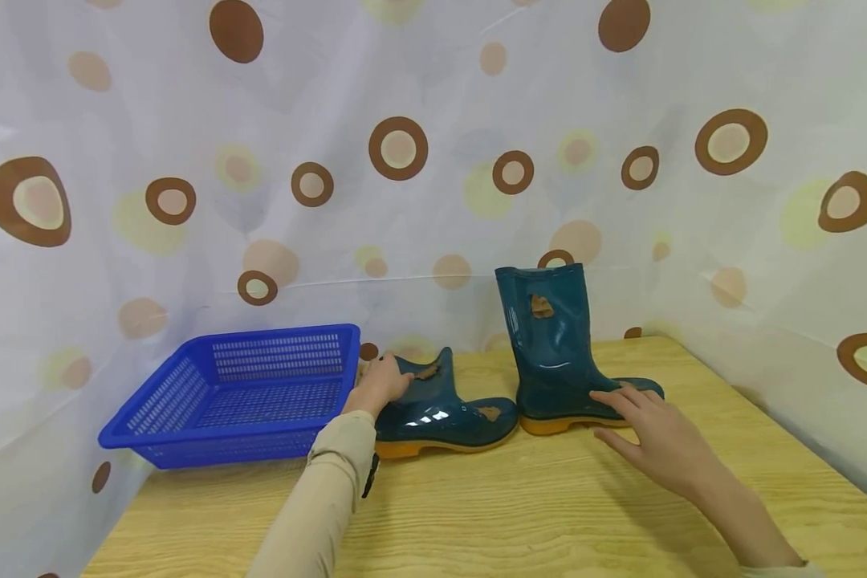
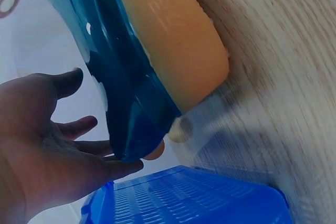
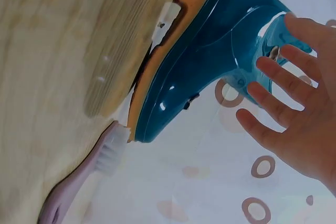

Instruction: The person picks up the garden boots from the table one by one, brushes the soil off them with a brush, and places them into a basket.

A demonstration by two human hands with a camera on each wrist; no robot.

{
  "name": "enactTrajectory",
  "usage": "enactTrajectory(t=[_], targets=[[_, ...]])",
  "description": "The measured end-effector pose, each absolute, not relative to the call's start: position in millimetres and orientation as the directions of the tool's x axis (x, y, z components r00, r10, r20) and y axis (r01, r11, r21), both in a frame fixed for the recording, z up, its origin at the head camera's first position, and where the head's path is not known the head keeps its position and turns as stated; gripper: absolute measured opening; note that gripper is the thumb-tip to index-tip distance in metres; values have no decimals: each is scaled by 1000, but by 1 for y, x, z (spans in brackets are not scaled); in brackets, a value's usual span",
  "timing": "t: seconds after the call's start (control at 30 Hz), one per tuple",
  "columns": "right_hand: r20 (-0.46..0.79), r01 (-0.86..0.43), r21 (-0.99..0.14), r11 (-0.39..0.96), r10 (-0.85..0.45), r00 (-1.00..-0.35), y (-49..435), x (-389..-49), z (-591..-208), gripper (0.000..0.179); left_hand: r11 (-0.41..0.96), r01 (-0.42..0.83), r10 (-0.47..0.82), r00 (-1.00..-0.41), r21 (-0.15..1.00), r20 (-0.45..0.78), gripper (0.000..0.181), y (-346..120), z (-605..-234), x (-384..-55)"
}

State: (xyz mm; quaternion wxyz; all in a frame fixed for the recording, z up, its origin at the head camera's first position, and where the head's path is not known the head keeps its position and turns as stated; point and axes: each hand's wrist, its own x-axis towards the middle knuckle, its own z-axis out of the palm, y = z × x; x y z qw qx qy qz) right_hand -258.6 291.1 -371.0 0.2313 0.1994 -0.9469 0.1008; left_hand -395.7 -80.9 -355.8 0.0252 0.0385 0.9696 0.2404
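Two glossy dark green rain boots with orange soles and brown, mud-like patches are on the wooden table. The left rain boot [image 1: 433, 409] has its shaft low and slumped back. My left hand [image 1: 381, 384] holds it by the back of the shaft, thumb on the near side; in the left wrist view some fingertips pass behind the rubber. The right rain boot [image 1: 552, 345] stands upright with its toe to the right. Over that toe is my right hand [image 1: 653, 437], fingers spread and holding nothing; the right wrist view shows them straight.
A blue plastic basket [image 1: 224, 445] with slotted walls stands at the left, close beside the left boot. A brush [image 3: 79, 182] with a lilac handle and pale bristles lies near the right boot's toe. Behind the table hangs a spotted cloth [image 1: 433, 96].
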Motion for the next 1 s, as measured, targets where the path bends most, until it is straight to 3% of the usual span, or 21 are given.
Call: enactTrajectory(t=[0.67,1.0], targets=[[406,-361,-143,921,-278,-870,322,-253,-372,51,866,-47,30,-989,497,-147,66,-87,-362,-405],[381,-335,-151,930,-258,-888,335,-249,-377,52,856,29,57,-998,516,-37,60,-86,-363,-407]])
